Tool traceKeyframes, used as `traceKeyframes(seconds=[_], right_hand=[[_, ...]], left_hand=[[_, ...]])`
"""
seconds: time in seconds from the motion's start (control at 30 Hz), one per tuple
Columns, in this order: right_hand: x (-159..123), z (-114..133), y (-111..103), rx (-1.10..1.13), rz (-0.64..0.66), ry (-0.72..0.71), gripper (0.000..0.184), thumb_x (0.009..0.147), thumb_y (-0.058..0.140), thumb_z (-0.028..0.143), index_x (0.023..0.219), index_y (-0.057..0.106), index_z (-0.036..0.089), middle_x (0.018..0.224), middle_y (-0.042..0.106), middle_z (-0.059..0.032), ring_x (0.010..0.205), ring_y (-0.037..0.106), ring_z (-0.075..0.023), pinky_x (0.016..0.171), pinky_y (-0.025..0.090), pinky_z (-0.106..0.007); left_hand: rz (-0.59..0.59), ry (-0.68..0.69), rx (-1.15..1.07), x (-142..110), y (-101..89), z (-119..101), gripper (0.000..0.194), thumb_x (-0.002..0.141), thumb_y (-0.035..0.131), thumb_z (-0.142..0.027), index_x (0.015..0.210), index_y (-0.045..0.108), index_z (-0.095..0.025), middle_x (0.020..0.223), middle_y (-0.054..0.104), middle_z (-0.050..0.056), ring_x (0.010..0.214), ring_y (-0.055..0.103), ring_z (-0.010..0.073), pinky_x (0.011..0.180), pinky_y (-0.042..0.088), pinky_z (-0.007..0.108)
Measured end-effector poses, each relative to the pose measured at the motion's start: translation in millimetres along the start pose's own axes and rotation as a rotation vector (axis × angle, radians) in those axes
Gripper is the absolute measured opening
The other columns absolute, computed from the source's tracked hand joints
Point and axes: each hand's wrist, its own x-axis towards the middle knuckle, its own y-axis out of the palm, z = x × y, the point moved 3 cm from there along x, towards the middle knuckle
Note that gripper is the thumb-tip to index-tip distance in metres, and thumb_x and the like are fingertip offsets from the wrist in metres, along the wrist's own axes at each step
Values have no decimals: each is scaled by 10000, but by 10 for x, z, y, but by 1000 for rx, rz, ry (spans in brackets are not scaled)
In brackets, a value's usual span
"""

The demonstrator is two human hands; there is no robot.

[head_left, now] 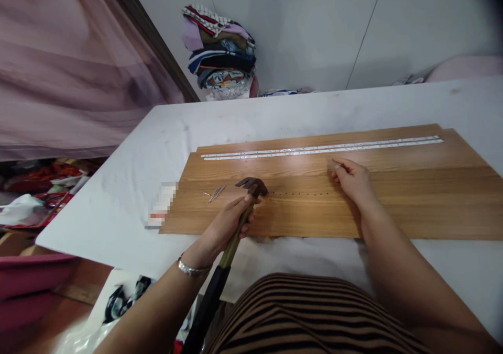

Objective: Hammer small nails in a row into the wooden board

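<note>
Across a broad white desk, a long brown wood-grain board is lying. A black-handled, dark-headed claw hammer is filling the left hand; the right hand is curling narrowly, contents unclear. Thin silver nails are lying on the board's left.

Free passage is afforded over the right end of the board; leftward, the way is obstructed by the right hand, the hammer held in the left hand, and loose nails.
</note>
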Motion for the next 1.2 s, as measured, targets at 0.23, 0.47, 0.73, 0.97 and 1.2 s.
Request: traceKeyframes(seconds=[0.23,0.47,0.73,0.97,1.2], right_hand=[[3,-18,-2,11,-9,0,395,862,626,431,1128,822,214,683,737,-27,571,653,-200,610,531,-349],[19,-60,14,14,-1,1,396,879,618,457,1133,819,229,689,732,-39,585,665,-226,628,552,-385],[26,-87,5,-16,4,-22,378,884,608,413,1138,822,233,700,741,-30,590,667,-212,636,550,-372],[13,-44,3,-13,-7,-4,393,882,613,447,1130,820,223,696,739,-31,581,664,-215,636,552,-376],[25,-75,13,6,-6,-6,377,875,610,429,1123,824,242,687,737,-24,578,651,-201,601,536,-349]], left_hand=[[1,-1,-5,5,-7,11,512,936,679,-603,1153,643,-141,654,532,-45,396,398,48,357,253,162],[7,7,-17,33,-19,39,501,924,695,-595,1139,639,-145,640,533,-50,387,394,50,349,254,162],[12,11,-15,21,-14,23,494,925,695,-582,1144,641,-143,652,531,-48,391,393,52,351,250,169],[0,-1,-13,19,-9,15,483,932,678,-584,1132,635,-146,644,526,-48,387,390,55,349,248,171],[-1,7,1,17,-13,18,486,941,666,-582,1146,639,-143,655,530,-45,391,386,52,351,253,170]])
